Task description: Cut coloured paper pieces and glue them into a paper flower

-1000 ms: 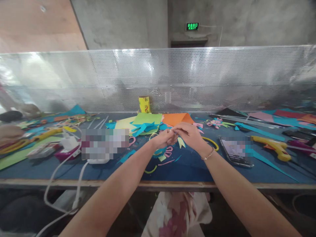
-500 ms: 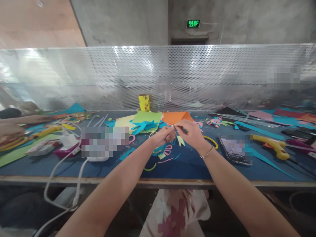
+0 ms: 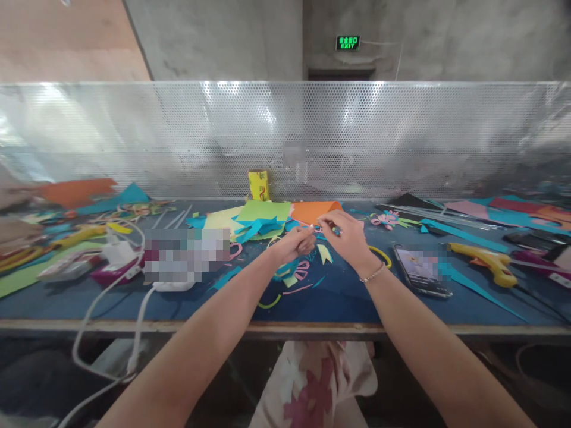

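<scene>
My left hand (image 3: 298,244) is closed, thumb and fingers pressed together, above the middle of the table. To its right, my right hand (image 3: 342,236) pinches with thumb and forefinger, its fingertips a short gap from the left ones. What either pinch holds is too small to make out. Below and between the hands lie a pink looped paper piece (image 3: 302,270), a pale yellow paper scrap (image 3: 325,254) and blue scraps. A yellow-green curled strip (image 3: 269,302) lies nearer the front edge. Behind the hands are green paper (image 3: 264,210) and orange paper (image 3: 312,211).
On the right are a phone (image 3: 422,270), a yellow glue gun (image 3: 486,261) and clear sticks (image 3: 446,215). A white-corded power strip (image 3: 118,270) sits left. A yellow packet (image 3: 259,185) stands by the perforated metal screen (image 3: 250,137). Another person's blurred hand is at far left.
My hands have moved slightly apart, the right fingertips drawing away from the left. At far left, an orange sheet has come up into view beside the other person's arm.
</scene>
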The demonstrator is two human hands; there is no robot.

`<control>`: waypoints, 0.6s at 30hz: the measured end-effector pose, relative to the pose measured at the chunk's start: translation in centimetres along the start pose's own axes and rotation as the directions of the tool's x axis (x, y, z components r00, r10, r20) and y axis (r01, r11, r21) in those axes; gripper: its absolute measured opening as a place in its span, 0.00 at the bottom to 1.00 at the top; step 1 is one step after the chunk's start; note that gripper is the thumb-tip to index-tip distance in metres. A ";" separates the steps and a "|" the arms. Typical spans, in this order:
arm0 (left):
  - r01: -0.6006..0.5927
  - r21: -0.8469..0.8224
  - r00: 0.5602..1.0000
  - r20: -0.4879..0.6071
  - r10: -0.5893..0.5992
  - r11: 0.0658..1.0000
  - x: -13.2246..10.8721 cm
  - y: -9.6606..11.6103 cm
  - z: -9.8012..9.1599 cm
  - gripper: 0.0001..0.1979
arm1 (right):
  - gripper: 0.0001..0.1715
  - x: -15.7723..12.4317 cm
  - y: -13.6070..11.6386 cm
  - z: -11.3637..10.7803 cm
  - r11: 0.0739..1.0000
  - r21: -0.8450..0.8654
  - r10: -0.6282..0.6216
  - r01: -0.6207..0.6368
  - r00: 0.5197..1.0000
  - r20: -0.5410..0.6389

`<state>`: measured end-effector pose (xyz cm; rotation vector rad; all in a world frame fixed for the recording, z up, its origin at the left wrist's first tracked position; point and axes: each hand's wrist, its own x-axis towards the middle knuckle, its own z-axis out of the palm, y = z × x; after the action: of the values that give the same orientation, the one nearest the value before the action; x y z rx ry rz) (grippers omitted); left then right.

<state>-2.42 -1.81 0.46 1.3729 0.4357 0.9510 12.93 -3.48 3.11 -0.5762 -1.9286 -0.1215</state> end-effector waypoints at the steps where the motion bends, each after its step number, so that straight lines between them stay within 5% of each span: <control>1: 0.001 0.001 1.000 0.002 -0.001 1.000 0.0 0.0 0.0 0.28 | 0.08 0.0 0.0 -0.1 1.000 0.005 -0.006 0.006 1.000 0.004; 6: -0.016 -0.006 1.000 0.003 0.016 1.000 0.0 0.0 0.0 0.28 | 0.09 0.0 0.2 -0.2 0.997 0.030 -0.075 0.072 0.994 0.077; 18: 0.000 0.035 0.999 -0.046 0.002 0.999 0.0 0.0 0.1 0.28 | 0.09 -0.2 0.4 0.2 0.999 0.007 -0.044 0.044 0.998 0.050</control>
<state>-2.32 -1.92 0.44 1.3845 0.4885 0.9815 12.95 -3.14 2.79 -0.5376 -1.9899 -0.1307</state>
